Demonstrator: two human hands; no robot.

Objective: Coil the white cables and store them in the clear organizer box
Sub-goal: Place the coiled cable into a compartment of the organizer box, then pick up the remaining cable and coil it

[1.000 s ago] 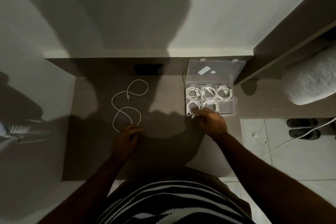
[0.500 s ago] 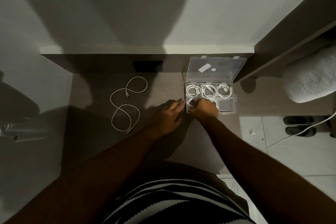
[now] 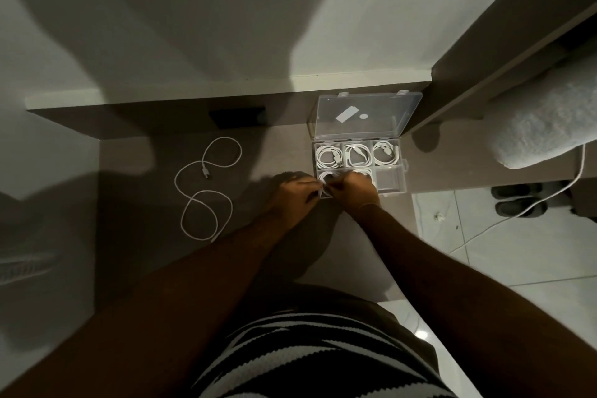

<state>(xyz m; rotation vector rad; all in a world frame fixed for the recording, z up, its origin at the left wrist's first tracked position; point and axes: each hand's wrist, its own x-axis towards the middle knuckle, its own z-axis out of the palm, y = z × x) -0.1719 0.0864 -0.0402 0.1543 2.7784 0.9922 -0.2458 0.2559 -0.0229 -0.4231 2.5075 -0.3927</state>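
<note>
The clear organizer box stands open on the brown table, its lid tilted back. Three coiled white cables fill its far row. My left hand and my right hand meet over the near-left compartment, both pinching a coiled white cable there. My right hand mostly hides the near-middle compartment; a bit of white cable shows. The near-right compartment holds nothing. A loose white cable lies uncoiled in loops on the table to the left.
A dark rectangular object sits at the table's back edge. Right of the table are a grey padded seat, dark slippers and a white cord on the tiled floor. A wall runs behind the table.
My left hand left the loose cable's near end and moved right to the box, joining my right hand at the near-left compartment. The loose cable stays on the table.
</note>
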